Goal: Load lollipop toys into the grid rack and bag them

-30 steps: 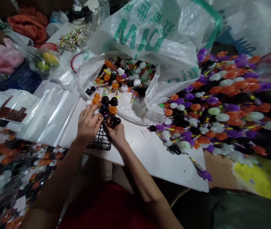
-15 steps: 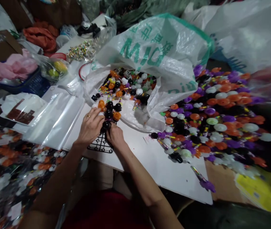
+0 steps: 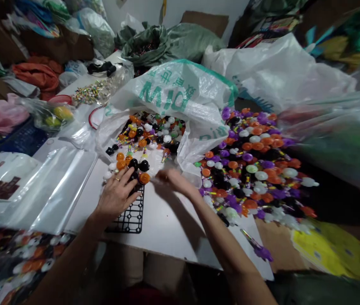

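Observation:
A black plastic grid rack (image 3: 132,218) lies on the white tabletop in front of me. Small toys with round heads, black ones (image 3: 144,165), orange ones (image 3: 144,178) and white ones, cluster at its far end. My left hand (image 3: 116,194), a ring on one finger, lies over the rack and these heads with its fingers stretched out and spread. To the right of the rack, apart from it, my right hand (image 3: 174,178) is smeared by motion near the mouth of a white plastic sack (image 3: 195,146); its fingertips are too blurred to show a hold.
Similar toys (image 3: 157,131) fill the sack's mouth, and a large pile of orange, purple, white and black ones (image 3: 256,165) lies at the right. Clear plastic bags (image 3: 49,186) lie at the left. A blue basket (image 3: 24,137) holds pink cloth; fruit (image 3: 61,114) sits in a bag.
My right hand has left the rack and moved right, toward the sack. My left hand stays over the heads. The view has tilted up and shifted right.

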Motion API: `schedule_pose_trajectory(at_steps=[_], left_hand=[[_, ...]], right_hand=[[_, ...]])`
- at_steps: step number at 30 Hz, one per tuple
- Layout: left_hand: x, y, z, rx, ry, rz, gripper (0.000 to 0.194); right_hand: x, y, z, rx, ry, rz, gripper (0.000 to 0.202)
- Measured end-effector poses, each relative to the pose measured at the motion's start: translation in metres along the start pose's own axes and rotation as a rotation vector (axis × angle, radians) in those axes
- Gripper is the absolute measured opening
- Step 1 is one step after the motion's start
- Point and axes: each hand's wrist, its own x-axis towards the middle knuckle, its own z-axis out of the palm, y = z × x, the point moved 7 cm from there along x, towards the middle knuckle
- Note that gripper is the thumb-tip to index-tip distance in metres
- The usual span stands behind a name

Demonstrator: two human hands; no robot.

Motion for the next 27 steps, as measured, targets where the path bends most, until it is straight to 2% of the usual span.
schedule_pose_trajectory(at_steps=[1, 3, 5, 7, 10, 12, 14, 18, 20, 22, 25, 27], left_hand=[[-0.001, -0.002, 0.002, 0.0, 0.01, -0.017, 0.029], [-0.001, -0.007, 0.004, -0.007, 0.009, -0.048, 0.029], [0.001, -0.013, 0.005, -0.021, -0.004, -0.088, 0.03], [0.004, -0.019, 0.003, -0.025, -0.008, -0.126, 0.031], [0.008, -0.022, -0.003, -0.022, -0.01, -0.111, 0.031], [0.009, -0.02, -0.005, -0.037, -0.03, -0.069, 0.03], [0.009, -0.018, -0.007, -0.052, -0.059, -0.036, 0.03], [0.007, -0.014, -0.007, -0.027, -0.103, 0.013, 0.035], [0.005, -0.011, -0.005, 0.007, -0.093, 0.03, 0.033], [0.005, -0.01, -0.004, 0.033, -0.047, 0.031, 0.027], [0.004, -0.011, -0.003, 0.04, 0.029, -0.009, 0.018], [0.003, -0.014, -0.001, 0.042, 0.041, -0.031, 0.015]], right_hand=[[0.013, 0.015, -0.019, -0.149, 0.078, 0.083, 0.026], [0.039, 0.034, -0.043, -0.38, 0.134, 0.189, 0.026], [0.055, 0.037, -0.045, -0.449, 0.09, 0.178, 0.023], [0.047, 0.027, -0.041, -0.371, 0.126, 0.121, 0.022], [-0.001, -0.002, -0.037, -0.016, 0.38, 0.054, 0.017], [-0.033, -0.024, -0.024, 0.299, 0.5, 0.018, 0.016], [-0.045, -0.044, -0.001, 0.524, 0.559, 0.012, 0.017], [-0.024, -0.061, 0.042, 0.657, 0.638, 0.081, 0.015], [-0.012, -0.059, 0.054, 0.699, 0.638, 0.096, 0.018], [-0.009, -0.056, 0.059, 0.755, 0.585, 0.075, 0.022], [-0.012, -0.056, 0.058, 0.844, 0.394, -0.01, 0.028], [-0.012, -0.049, 0.049, 0.824, 0.276, -0.017, 0.028]])
